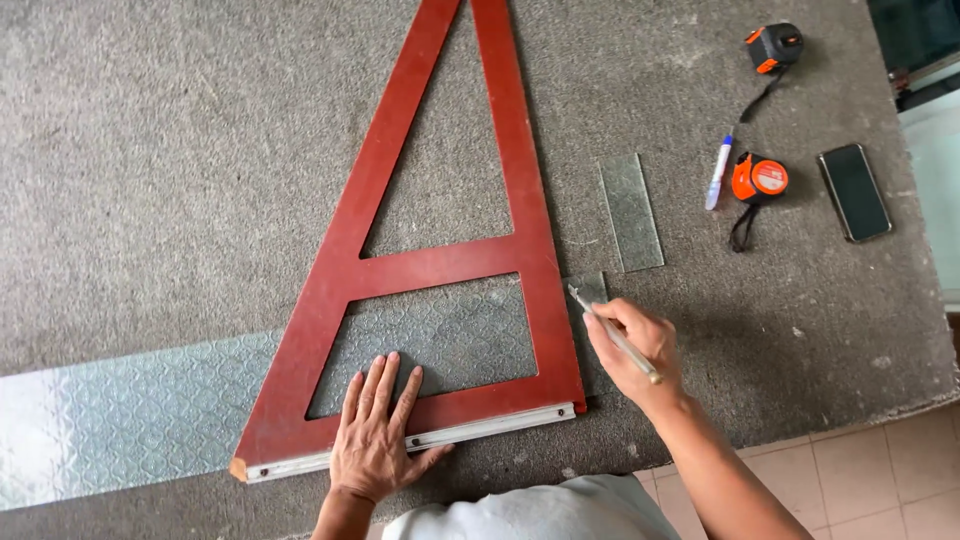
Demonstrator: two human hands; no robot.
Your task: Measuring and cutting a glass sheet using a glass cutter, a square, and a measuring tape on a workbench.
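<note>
Surface: grey carpeted table [150, 150].
Glass [130, 415]: patterned strip under red square [440, 268].
Left hand [378, 430]: flat, fingers spread, pressing square's base.
Right hand [632, 345]: gripping cutter [612, 332] at square's right edge.

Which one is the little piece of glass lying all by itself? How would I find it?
Start at the big red wooden triangle frame on the grey carpeted table. Look just past its right edge, toward the blue-and-white marker: there lies the small glass strip. Unlike the long patterned glass sheet under the frame, it is short, narrow and touched by nothing.
</note>
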